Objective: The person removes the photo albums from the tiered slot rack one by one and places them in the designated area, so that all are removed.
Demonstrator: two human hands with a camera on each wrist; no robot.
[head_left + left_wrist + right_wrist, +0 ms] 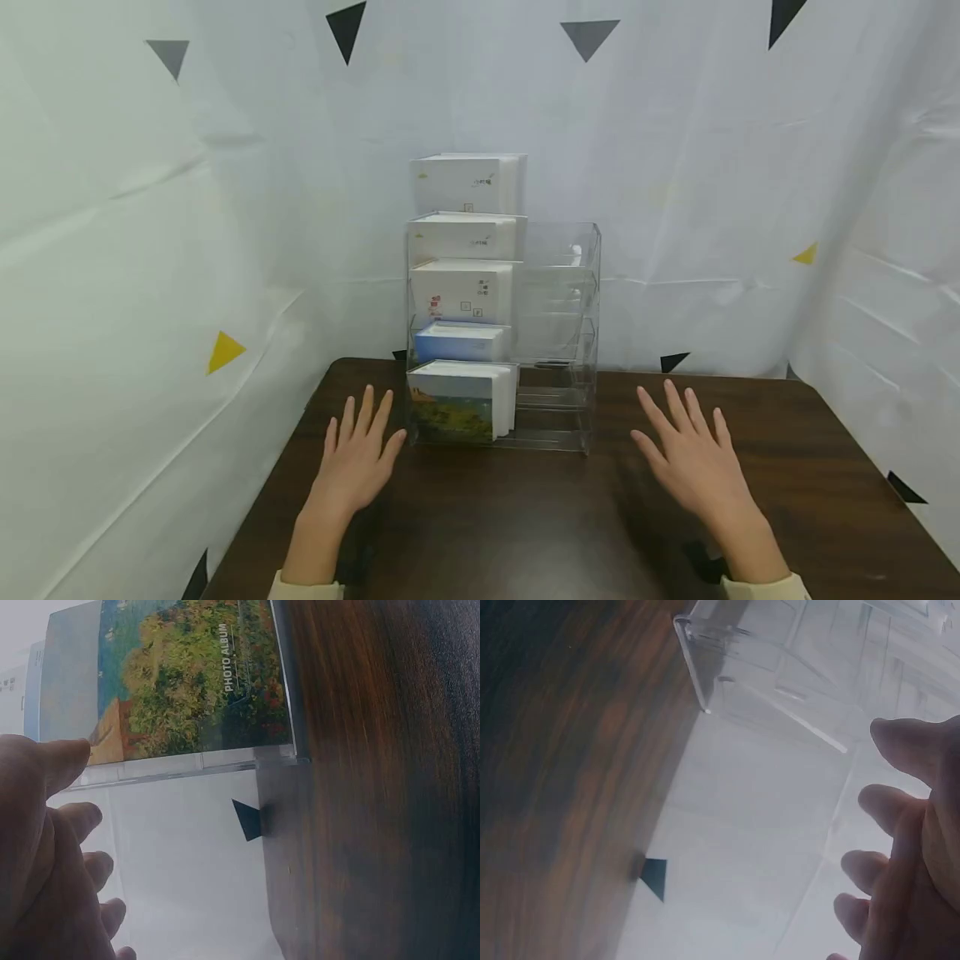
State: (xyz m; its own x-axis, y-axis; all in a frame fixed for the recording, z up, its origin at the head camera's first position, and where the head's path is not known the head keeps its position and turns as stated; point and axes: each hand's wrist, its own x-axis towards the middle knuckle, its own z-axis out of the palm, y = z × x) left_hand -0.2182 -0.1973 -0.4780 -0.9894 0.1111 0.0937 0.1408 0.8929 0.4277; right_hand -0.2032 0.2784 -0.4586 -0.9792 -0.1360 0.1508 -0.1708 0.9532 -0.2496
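Observation:
A clear acrylic tiered rack (555,439) stands at the back of the table. Its left column holds photo albums, one stack per tier: a landscape-covered photo album (453,412) at the bottom front, a blue one (453,348) behind it, and white ones (457,293) higher up. "PHOTO ALBUM" is printed on the front cover, legible in the left wrist view. To the left of the rack, my left hand (352,462) is spread with fingers straight, holding nothing. My right hand (697,458) is likewise spread and holds nothing, apart from the rack's right side.
The dark wooden table (510,517) reaches back to a white curtain (712,167) with black, grey and yellow triangles. More of this curtain hangs along both sides. On the rack's right half, the transparent tiers (555,333) show the curtain through them.

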